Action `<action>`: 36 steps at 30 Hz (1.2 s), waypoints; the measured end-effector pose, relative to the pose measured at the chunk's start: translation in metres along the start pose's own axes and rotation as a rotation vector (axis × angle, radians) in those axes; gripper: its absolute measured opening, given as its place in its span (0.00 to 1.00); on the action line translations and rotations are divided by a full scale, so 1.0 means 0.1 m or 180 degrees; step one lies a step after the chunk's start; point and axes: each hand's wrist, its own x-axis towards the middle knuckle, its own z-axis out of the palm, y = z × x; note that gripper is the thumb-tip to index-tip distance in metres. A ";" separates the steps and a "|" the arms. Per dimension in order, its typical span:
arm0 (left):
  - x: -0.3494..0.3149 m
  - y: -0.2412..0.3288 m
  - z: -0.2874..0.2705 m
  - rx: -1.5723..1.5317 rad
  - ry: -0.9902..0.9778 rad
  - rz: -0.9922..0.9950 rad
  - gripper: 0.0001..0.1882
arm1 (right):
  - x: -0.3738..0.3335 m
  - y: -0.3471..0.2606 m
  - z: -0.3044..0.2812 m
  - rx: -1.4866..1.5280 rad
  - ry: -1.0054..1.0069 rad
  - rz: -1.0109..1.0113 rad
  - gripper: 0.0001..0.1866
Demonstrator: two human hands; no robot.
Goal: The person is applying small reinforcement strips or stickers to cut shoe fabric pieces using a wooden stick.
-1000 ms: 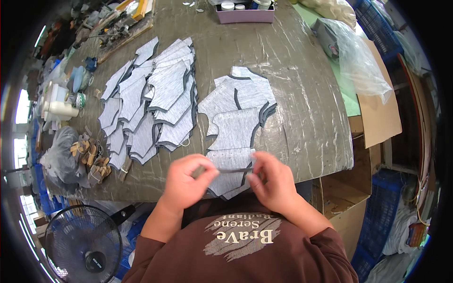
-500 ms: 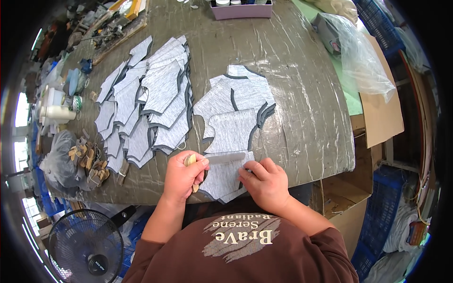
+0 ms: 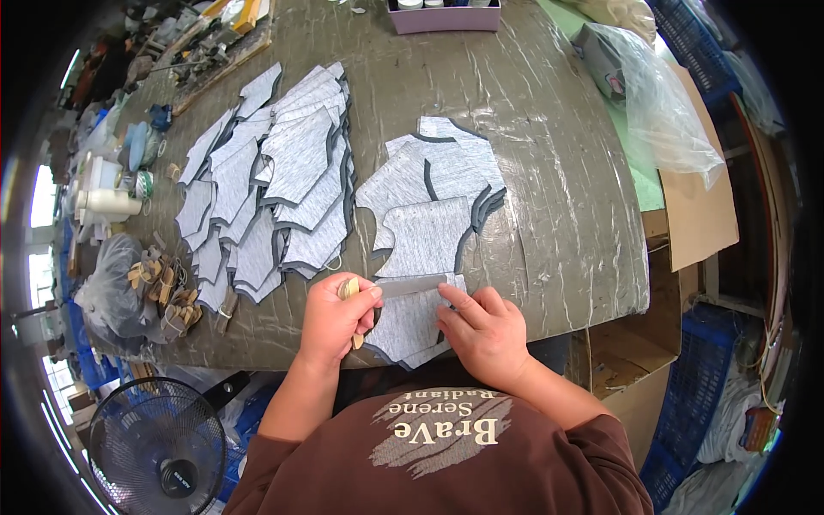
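My left hand is closed around a pale yellow stick-like thing. From its thumb a flat grey strip reaches right, across the near grey cut piece; whether strip and stick are one tool I cannot tell. My right hand has curled fingers at that piece's right edge, with the index fingertip at the strip's right end. The right thumb is hidden. Just beyond lies another grey cut piece with dark edges, overlapping a fanned stack of similar pieces.
More grey cut pieces lie in overlapping rows on the left of the table. Tied wooden bundles lie by a plastic bag. A purple tray stands far off, a fan lower left, a cardboard box right.
My right index finger has stretched forward slightly to the end of the grey strip. My left hand keeps its hold; the pieces lie as before.
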 end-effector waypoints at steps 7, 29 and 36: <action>0.01 0.00 0.03 0.1146 0.0279 0.0363 0.05 | 0.02 0.01 -0.01 -0.0113 -0.0052 -0.0112 0.10; -0.20 -0.11 0.06 0.0490 -0.0071 0.1095 0.05 | 0.14 0.01 -0.02 0.1172 0.0219 0.0993 0.30; -0.16 -0.06 -0.01 -0.0381 -0.0720 0.0472 0.12 | 0.26 -0.02 -0.08 0.1000 0.0182 0.0845 0.10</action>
